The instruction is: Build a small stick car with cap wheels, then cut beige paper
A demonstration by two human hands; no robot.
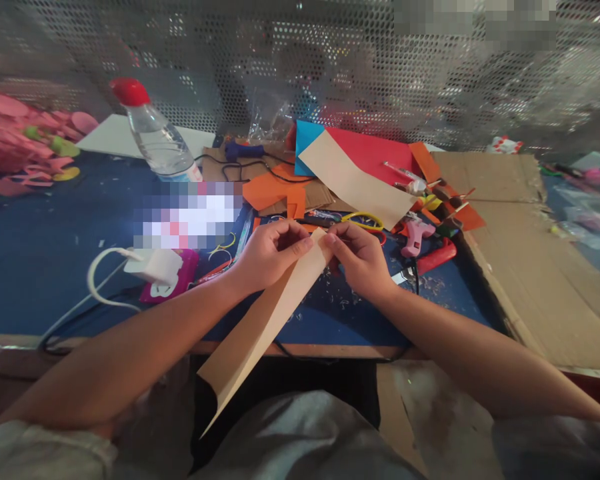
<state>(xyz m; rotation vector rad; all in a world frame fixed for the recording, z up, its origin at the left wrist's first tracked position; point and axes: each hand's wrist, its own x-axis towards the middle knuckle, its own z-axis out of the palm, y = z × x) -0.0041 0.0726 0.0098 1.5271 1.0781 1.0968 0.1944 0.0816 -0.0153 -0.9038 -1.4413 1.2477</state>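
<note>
A long beige paper strip, creased lengthwise, slants from my fingers down over the table's front edge toward my lap. My left hand pinches its upper end between thumb and fingers. On the other side of that end, my right hand grips the paper with thumb and bent fingers. Just past my hands lie yellow-handled scissors and a pink glue gun. A red-handled cutter rests right of my right hand. Another beige paper sheet lies farther back.
A water bottle with a red cap stands back left. Left of my hands, a white charger sits in a purple power strip. Cardboard lies at right, pink pieces are heaped far left, and a perforated metal screen closes the back.
</note>
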